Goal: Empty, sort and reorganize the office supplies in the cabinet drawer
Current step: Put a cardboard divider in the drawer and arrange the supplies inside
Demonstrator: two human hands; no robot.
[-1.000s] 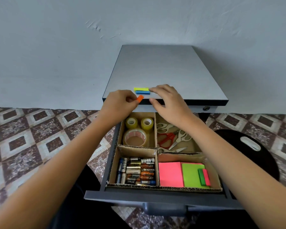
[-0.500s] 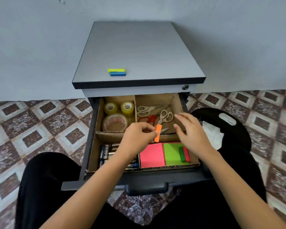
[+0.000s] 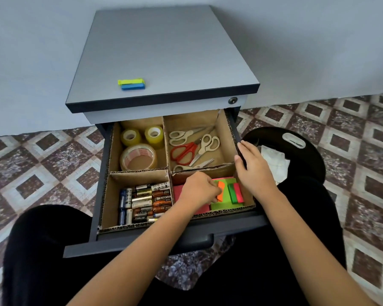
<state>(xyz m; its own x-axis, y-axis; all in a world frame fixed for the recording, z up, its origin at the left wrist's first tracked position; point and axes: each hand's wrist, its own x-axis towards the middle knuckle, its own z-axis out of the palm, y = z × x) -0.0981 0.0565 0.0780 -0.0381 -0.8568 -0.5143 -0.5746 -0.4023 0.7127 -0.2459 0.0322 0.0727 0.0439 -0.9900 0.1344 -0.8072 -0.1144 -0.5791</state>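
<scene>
The cabinet drawer (image 3: 142, 246) stands pulled out, split by cardboard into four compartments. My left hand (image 3: 199, 191) pinches a small orange sticky strip (image 3: 221, 191) over the green note pad (image 3: 224, 200) in the near right compartment. Green and pink strips (image 3: 236, 193) lie on that pad, and a pink pad (image 3: 179, 193) shows beside it, partly under my hand. My right hand (image 3: 252, 166) grips the drawer's right wall. Yellow and blue strips (image 3: 132, 84) lie on the cabinet top (image 3: 164, 51).
Three tape rolls (image 3: 139, 149) fill the far left compartment, several scissors (image 3: 192, 149) the far right, several batteries (image 3: 145, 199) the near left. A black round stool (image 3: 296, 151) with white paper stands to the right on the tiled floor. My dark-clothed knees frame the drawer front.
My left hand carried the orange strip from the cabinet top down into the note compartment. My right hand left the top and took hold of the drawer's right wall. The view tilted down.
</scene>
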